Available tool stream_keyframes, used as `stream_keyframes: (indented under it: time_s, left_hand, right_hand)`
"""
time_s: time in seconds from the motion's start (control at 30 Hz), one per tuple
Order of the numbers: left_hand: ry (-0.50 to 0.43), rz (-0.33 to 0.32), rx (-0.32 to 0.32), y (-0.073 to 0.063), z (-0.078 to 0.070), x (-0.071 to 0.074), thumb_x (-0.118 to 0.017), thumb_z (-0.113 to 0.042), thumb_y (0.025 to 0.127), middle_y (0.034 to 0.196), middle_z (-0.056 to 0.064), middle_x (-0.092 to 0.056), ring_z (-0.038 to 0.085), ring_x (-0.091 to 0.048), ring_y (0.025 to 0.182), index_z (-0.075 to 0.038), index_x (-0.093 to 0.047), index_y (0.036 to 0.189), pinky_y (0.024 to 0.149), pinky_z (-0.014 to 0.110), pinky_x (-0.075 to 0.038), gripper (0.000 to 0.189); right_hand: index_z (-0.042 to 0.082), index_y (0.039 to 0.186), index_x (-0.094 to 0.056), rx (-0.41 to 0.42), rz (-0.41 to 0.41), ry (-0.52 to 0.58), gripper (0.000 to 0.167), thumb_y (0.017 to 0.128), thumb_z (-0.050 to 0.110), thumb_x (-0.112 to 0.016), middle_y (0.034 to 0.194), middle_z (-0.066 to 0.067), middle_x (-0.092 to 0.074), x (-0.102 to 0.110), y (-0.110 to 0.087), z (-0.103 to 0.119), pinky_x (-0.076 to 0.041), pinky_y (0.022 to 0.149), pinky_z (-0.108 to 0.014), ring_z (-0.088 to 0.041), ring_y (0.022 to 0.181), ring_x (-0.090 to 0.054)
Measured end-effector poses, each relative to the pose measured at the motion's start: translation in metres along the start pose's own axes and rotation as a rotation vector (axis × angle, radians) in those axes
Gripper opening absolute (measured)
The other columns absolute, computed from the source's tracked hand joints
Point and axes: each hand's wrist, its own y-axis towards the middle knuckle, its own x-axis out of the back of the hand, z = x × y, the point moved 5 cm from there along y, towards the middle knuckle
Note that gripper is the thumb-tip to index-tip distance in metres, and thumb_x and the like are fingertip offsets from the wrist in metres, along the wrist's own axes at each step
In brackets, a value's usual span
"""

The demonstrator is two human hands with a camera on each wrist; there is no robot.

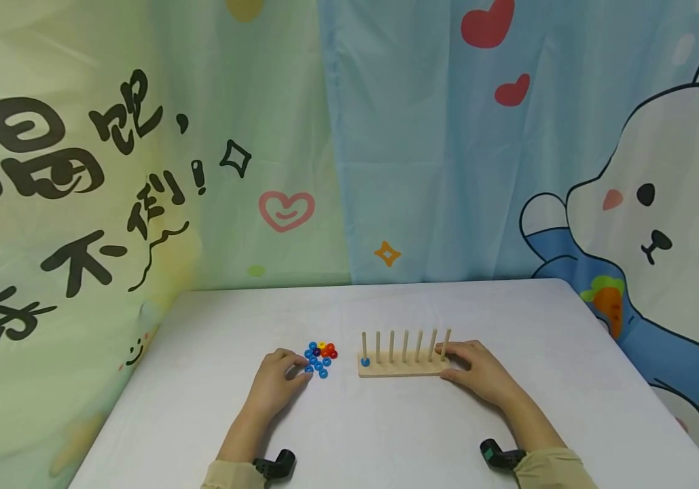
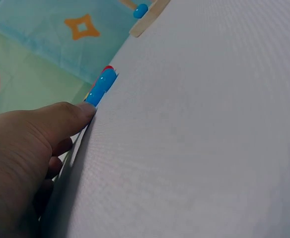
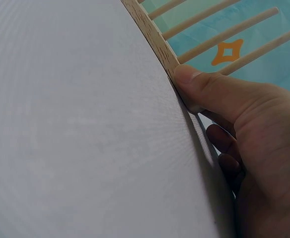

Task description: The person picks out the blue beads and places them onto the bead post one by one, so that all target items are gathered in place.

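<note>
My left hand (image 1: 277, 382) is at the left edge of a small cluster of beads (image 1: 316, 362), mostly blue with a few red, a yellow and a dark one. Its thumb and forefinger pinch a blue bead (image 1: 309, 369) there. In the left wrist view the thumb tip meets the blue beads (image 2: 101, 87), and the other fingers are partly hidden. A wooden peg board (image 1: 401, 369) with several upright pegs stands to the right. One blue bead (image 1: 365, 362) sits low on its leftmost peg. My right hand (image 1: 484, 370) grips the board's right end, thumb along the front edge, fingers behind.
The white table (image 1: 349, 435) runs back to a printed curtain (image 1: 398, 136). A black wrist device (image 1: 276, 465) is strapped near the left sleeve, another black device (image 1: 500, 455) near the right sleeve. The bead cluster lies a short gap left of the board.
</note>
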Motion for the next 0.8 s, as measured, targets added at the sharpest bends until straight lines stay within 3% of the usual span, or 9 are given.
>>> stream_keyframes:
  time_s: [0.8]
  left_hand:
    - [-0.089, -0.002, 0.038, -0.0007, -0.0023, 0.0053, -0.074, -0.031, 0.089, 0.113, 0.000, -0.067, 0.023, -0.058, 0.113, -0.020, -0.073, 0.106, 0.099, 0.044, -0.051, 0.021]
  right_hand:
    - [0.024, 0.126, -0.067, 0.020, -0.007, 0.020, 0.048, 0.082, 0.040, -0.078, 0.124, -0.007, -0.062, -0.0002, -0.0011, 0.0005, -0.040, 0.104, -0.059, -0.032, 0.122, -0.052]
